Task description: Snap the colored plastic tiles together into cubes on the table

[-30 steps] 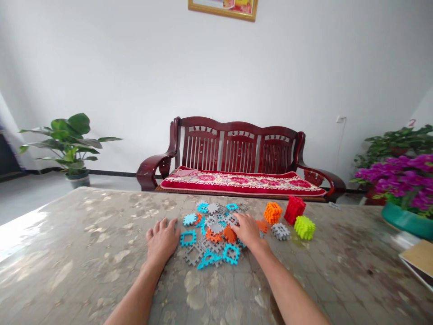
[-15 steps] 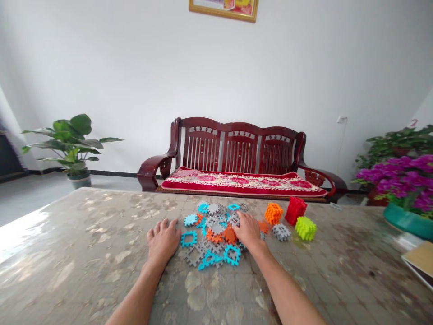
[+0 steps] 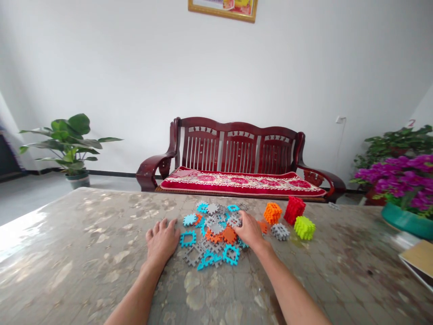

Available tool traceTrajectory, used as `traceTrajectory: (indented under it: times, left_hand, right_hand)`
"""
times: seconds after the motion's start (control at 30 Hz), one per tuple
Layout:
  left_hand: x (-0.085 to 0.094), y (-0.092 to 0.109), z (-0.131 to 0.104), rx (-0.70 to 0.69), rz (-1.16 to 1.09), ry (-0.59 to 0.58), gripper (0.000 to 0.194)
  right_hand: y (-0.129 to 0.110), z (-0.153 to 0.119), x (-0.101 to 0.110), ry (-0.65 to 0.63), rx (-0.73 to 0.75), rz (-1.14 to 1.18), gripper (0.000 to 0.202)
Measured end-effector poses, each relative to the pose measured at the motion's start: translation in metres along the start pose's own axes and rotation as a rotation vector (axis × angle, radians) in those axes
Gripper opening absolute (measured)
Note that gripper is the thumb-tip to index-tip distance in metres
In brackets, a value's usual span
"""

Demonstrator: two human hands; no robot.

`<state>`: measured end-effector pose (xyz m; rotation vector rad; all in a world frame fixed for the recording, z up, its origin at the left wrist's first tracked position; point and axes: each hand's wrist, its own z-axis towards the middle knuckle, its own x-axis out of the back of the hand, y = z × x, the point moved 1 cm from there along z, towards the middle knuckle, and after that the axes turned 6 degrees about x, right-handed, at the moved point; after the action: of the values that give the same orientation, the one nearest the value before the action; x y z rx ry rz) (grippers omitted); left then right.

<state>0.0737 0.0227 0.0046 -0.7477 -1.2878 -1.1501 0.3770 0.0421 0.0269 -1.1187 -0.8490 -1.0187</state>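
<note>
My left hand [image 3: 162, 241] lies palm down on the table, fingers spread, holding nothing. It rests just left of a loose pile of toothed plastic puzzle tiles in blue, grey and orange. Nearest to it is a blue frame-shaped tile [image 3: 188, 239]. At the pile's right side, my right hand [image 3: 251, 231] has its thumb and index finger closed on the edge of a grey toothed tile [image 3: 234, 220]. An orange tile [image 3: 229, 235] lies just below those fingers. Towards me are a blue tile with an opening [image 3: 231, 255] and a blue triangular tile [image 3: 209, 259].
Right of the pile stand an orange stack [image 3: 272, 213], a red stack [image 3: 294, 210], a lime-green stack [image 3: 305, 228] and a low grey stack [image 3: 280, 231]. A teal flower pot [image 3: 402, 222] is at the right. Behind the table [image 3: 84, 271] is a wooden bench [image 3: 238, 151].
My right hand has drawn slightly right, and the grey tile at its fingertips has shifted a little with it, uncovering more of the orange tile. My left hand stays in place.
</note>
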Motion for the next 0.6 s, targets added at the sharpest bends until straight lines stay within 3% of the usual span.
traceTrajectory:
  times: [0.37,0.6]
  left_hand:
    - [-0.003,-0.002,0.001,0.002,-0.009,0.009,0.049]
    - [-0.003,-0.002,0.002,-0.005,-0.013,0.001,0.049]
  right_hand:
    - [0.006,0.005,0.004,-0.098,-0.027,0.089,0.033]
    - [0.006,0.015,0.013,-0.177,-0.056,0.196,0.009]
